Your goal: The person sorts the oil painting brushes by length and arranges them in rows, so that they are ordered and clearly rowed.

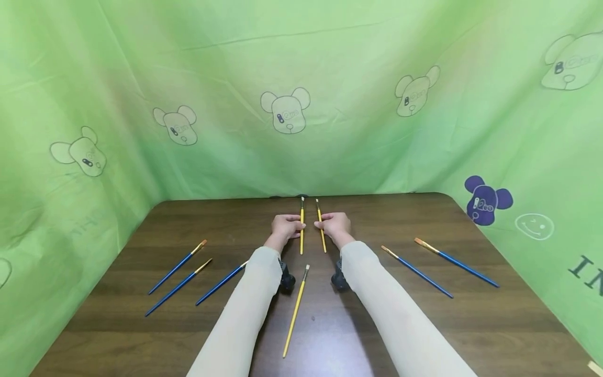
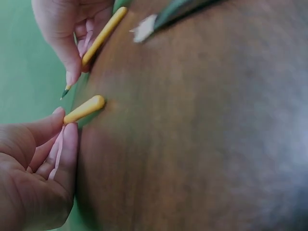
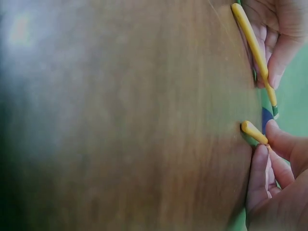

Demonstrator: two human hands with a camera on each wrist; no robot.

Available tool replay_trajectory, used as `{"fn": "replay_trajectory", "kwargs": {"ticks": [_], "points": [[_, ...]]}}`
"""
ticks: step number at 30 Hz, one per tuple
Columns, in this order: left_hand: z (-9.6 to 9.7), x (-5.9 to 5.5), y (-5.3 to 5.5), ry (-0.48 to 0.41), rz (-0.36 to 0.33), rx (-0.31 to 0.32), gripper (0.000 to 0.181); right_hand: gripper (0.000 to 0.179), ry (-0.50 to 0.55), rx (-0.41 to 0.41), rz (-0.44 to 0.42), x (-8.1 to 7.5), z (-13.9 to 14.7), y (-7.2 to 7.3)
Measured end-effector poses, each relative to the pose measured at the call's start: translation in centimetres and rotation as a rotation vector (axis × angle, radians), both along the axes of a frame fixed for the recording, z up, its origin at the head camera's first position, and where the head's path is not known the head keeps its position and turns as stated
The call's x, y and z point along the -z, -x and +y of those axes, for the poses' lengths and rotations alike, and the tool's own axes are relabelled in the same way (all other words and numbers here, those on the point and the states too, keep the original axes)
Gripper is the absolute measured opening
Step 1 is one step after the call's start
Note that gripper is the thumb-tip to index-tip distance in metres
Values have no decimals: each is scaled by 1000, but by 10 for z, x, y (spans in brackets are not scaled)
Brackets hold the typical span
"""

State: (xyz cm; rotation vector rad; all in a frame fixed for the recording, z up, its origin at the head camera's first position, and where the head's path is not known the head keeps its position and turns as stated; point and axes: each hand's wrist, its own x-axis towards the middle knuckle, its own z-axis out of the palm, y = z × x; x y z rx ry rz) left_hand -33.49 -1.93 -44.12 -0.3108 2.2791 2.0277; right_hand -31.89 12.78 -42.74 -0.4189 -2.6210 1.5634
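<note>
At the far middle of the table, my left hand (image 1: 285, 226) pinches a yellow-handled paintbrush (image 1: 302, 241) between thumb and fingers. Its bristles point to the back edge. Just to the right, my right hand (image 1: 335, 225) pinches a second yellow paintbrush (image 1: 322, 236), slightly slanted, bristles also away from me. The two brushes stand a short gap apart. In the left wrist view the rounded handle end of the left brush (image 2: 86, 109) sticks out from the fingertips. A third yellow paintbrush (image 1: 295, 318) lies nearer me, between my forearms.
Three blue paintbrushes lie at the left, one (image 1: 176, 267) outermost and another (image 1: 220, 284) partly behind my left sleeve. On the right lie two more, a thinner one (image 1: 417, 272) and a wider one (image 1: 458, 263). A green printed curtain (image 1: 226, 157) surrounds the wooden table (image 1: 118, 319).
</note>
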Motion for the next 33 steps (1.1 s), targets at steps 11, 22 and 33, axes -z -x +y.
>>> {"fn": "replay_trajectory", "kwargs": {"ticks": [11,22,33], "points": [[0,-3,-7,11,18,-10,25,33,-63,19,-3,0,-3,-2],[1,0,-4,-10,15,-30,26,29,-27,31,-9,2,-2,1],[1,0,-3,21,2,-34,28,29,-7,32,-25,4,-2,5]]}}
